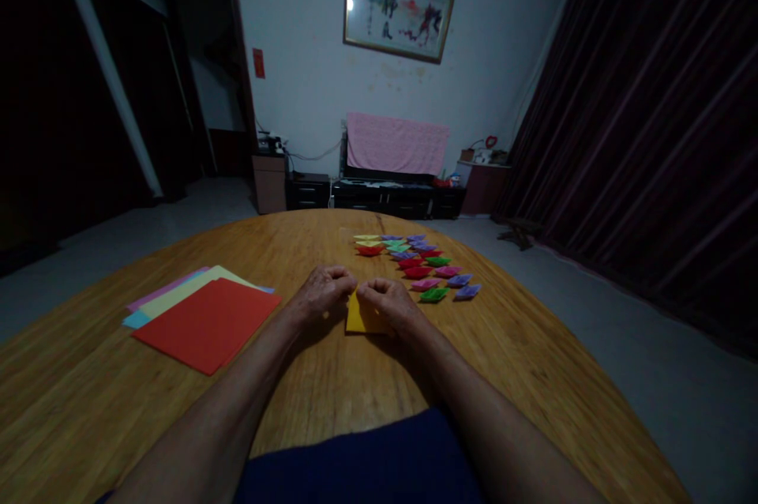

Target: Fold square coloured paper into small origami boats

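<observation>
A folded piece of yellow paper (361,317) lies on the round wooden table (332,385) right in front of me. My left hand (323,292) pinches its upper left part, and my right hand (389,302) pinches its upper right part, fingertips of both almost meeting at the top. Beyond the hands, to the right, lie several small folded paper shapes (418,263) in red, green, purple, pink and yellow, set in rows.
A stack of flat coloured paper sheets (204,318), red on top, lies on the table's left side. Past the table stand a low dark cabinet with a pink cloth (395,143), a framed picture (398,12) on the wall and dark curtains (651,109) at right.
</observation>
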Action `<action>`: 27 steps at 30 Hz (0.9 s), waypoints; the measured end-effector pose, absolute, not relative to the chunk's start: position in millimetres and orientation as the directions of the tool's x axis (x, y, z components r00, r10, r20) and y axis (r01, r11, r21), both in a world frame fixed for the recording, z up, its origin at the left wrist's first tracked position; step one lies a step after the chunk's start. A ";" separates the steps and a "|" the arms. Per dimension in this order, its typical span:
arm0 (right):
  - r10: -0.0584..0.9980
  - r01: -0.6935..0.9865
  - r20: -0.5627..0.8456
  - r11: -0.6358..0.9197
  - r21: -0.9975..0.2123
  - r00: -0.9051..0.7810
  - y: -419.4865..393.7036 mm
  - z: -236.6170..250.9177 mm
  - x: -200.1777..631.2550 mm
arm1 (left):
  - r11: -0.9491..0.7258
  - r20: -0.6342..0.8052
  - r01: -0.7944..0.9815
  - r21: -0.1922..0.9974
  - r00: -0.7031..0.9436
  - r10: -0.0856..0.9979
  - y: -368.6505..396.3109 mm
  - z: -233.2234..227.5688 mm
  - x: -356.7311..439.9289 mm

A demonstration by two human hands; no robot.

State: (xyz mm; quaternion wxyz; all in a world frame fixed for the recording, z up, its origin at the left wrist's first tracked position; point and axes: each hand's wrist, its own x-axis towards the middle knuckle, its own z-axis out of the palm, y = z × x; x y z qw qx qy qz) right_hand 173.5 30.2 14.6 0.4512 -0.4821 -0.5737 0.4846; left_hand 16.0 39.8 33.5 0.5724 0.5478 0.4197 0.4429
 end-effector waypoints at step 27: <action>0.999 -0.360 -0.020 -0.033 -0.932 -0.041 47.5 5.5 192.6 | -0.028 0.006 -0.243 0.970 -0.088 0.996 65.2 35.2 6.3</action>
